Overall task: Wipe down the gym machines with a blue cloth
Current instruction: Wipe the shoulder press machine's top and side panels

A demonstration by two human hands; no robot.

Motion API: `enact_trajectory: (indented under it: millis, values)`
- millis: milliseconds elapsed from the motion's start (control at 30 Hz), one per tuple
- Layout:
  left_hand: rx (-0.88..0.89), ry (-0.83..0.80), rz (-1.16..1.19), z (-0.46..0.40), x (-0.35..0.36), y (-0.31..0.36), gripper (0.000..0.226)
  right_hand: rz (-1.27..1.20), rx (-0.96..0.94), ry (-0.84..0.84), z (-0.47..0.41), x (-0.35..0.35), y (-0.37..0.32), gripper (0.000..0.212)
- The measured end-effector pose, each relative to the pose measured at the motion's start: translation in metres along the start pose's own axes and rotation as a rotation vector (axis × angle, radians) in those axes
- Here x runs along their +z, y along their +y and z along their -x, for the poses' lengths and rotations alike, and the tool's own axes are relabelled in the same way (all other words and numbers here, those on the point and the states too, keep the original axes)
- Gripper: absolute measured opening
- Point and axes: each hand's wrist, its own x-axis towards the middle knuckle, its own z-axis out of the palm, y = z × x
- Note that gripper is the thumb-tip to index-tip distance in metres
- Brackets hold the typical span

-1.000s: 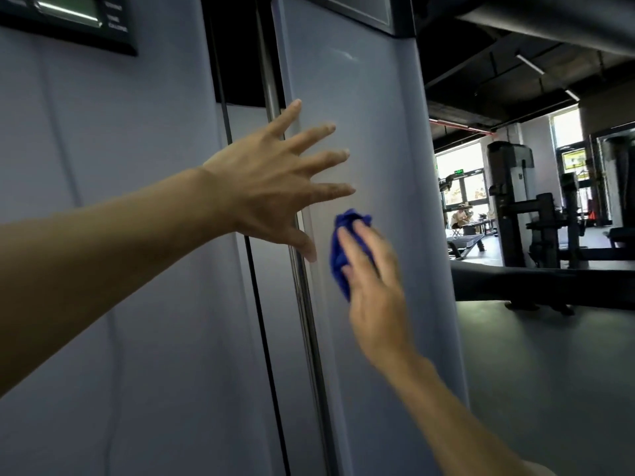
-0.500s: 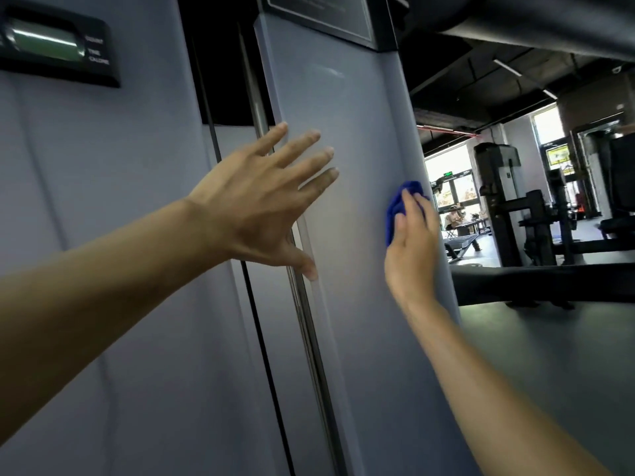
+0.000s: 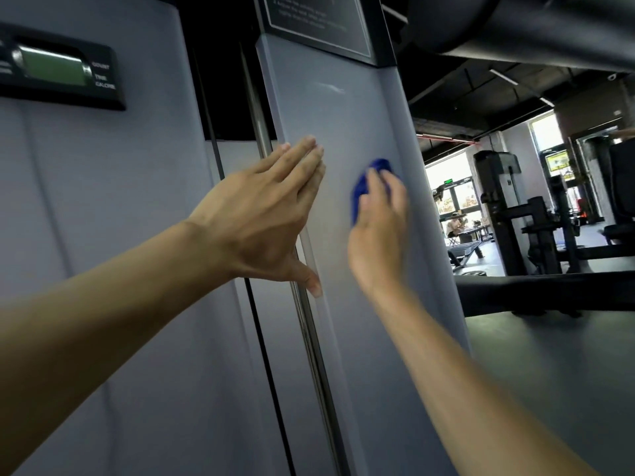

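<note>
My right hand (image 3: 378, 228) slides the blue cloth (image 3: 366, 187) back leftward off the panel's edge. My left hand's fingers (image 3: 309, 159) close together

The upright grey panel (image 3: 343, 111) is bearing a blue cloth (image 3: 364, 187) under the right hand's fingers (image 3: 385, 190), the left hand's fingertips (image 3: 309, 149) lying beside.

left hand (image 3: 261, 218) lies flat on the machine panel (image 3: 347, 108), left of the cloth (image 3: 360, 190) under the right hand (image 3: 379, 228).
</note>
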Motion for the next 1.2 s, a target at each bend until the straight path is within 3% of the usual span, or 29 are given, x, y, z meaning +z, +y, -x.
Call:
enact_trajectory:
  millis: [67, 133, 167, 267, 333, 433, 600, 800, 900, 1033, 1200]
  values:
    - [-0.026, 0.044, -0.01, 0.002, -0.001, 0.002, 0.153, -0.037, -0.26, -0.111, 0.026, 0.002, -0.023, 0.048]
    - [-0.056, 0.012, -0.012, 0.004, -0.006, 0.004, 0.155, -0.007, -0.383, -0.177, 0.022, -0.007, -0.012, 0.048]
    - [-0.079, -0.02, -0.007, 0.005, -0.007, 0.005, 0.157, 0.023, -0.344, -0.154, 0.011, -0.01, 0.003, 0.047]
    - [-0.116, -0.062, 0.028, 0.006, -0.01, 0.007, 0.159, -0.007, 0.111, -0.009, -0.016, -0.014, 0.027, 0.044]
    - [-0.118, -0.072, 0.044, 0.006, -0.009, 0.008, 0.159, -0.009, 0.227, 0.01, -0.008, -0.01, 0.009, 0.045]
    - [-0.105, -0.105, 0.064, 0.004, -0.012, 0.009, 0.152, -0.093, 0.095, -0.052, 0.028, -0.006, -0.034, 0.048]
    - [-0.035, -0.054, 0.006, -0.006, -0.024, -0.033, 0.113, -0.174, 0.05, -0.02, 0.046, 0.002, -0.066, 0.05]
    - [-0.214, -0.094, -0.131, -0.027, -0.043, -0.128, 0.076, -0.131, -0.068, -0.01, 0.025, 0.022, -0.106, 0.05]
    - [-0.197, -0.131, -0.112, -0.038, -0.046, -0.143, 0.07, -0.073, -0.144, 0.028, -0.022, 0.041, -0.131, 0.056]
    - [-0.164, -0.145, -0.098, -0.039, -0.046, -0.144, 0.069, -0.066, -0.111, 0.035, -0.106, 0.057, -0.15, 0.048]
    - [-0.128, -0.147, -0.096, -0.04, -0.044, -0.146, 0.068, -0.053, -0.185, 0.021, -0.089, 0.049, -0.13, 0.044]
